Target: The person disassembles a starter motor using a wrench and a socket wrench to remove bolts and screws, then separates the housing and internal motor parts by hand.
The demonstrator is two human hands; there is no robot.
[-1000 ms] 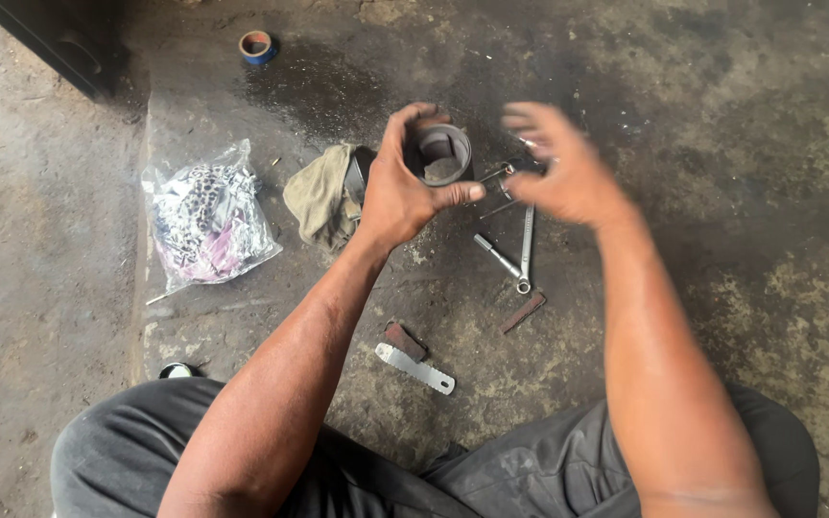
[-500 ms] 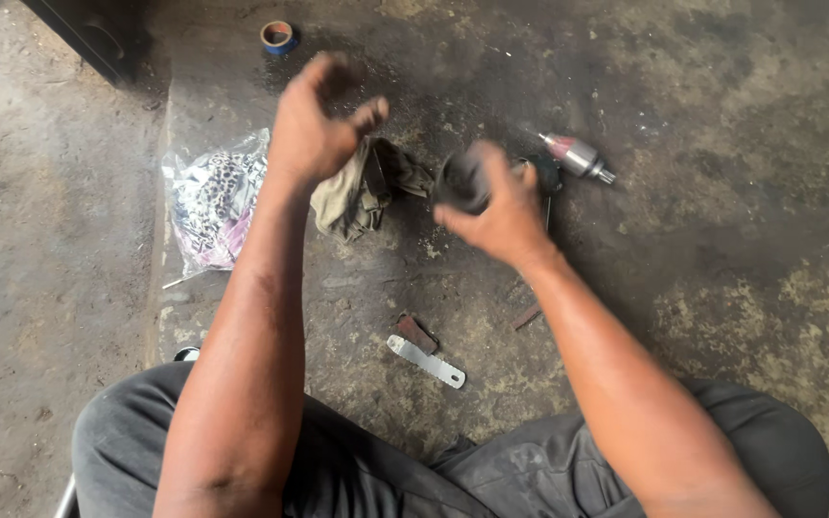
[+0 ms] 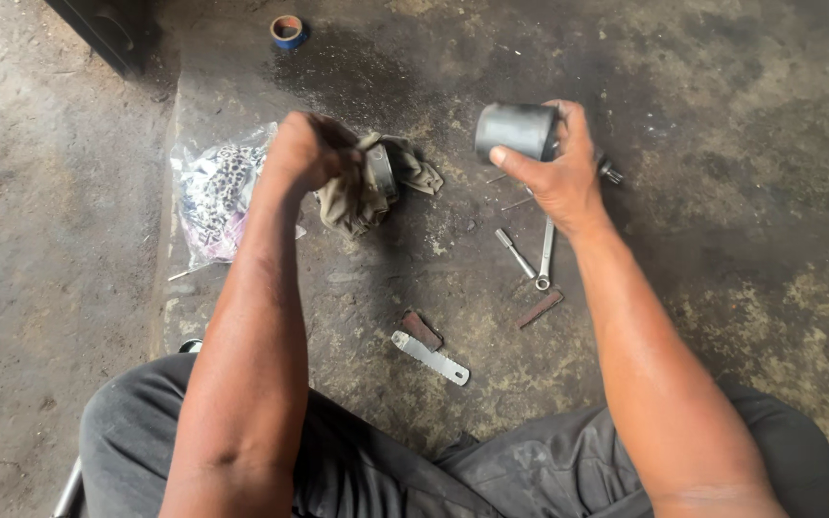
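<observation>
My right hand [image 3: 563, 173] grips a dark grey metal cylinder [image 3: 515, 129], held on its side above the concrete floor. My left hand [image 3: 304, 152] is closed on a dirty khaki rag [image 3: 367, 187] that hangs down to the floor, with a round metal part [image 3: 381, 168] partly wrapped in it. Both forearms reach forward from my lap; I sit with grey trousers [image 3: 338, 470] at the bottom of the view.
A clear plastic bag of small parts [image 3: 213, 192] lies left of the rag. A spanner [image 3: 546, 254], a short bolt [image 3: 513, 252], a rusty strip [image 3: 539, 309] and a flat metal bracket [image 3: 431, 357] lie on the floor. A tape roll [image 3: 287, 31] sits far back.
My right hand has lifted the cylinder and turned it on its side. My left hand has dropped from mid-air onto the rag and taken hold of it.
</observation>
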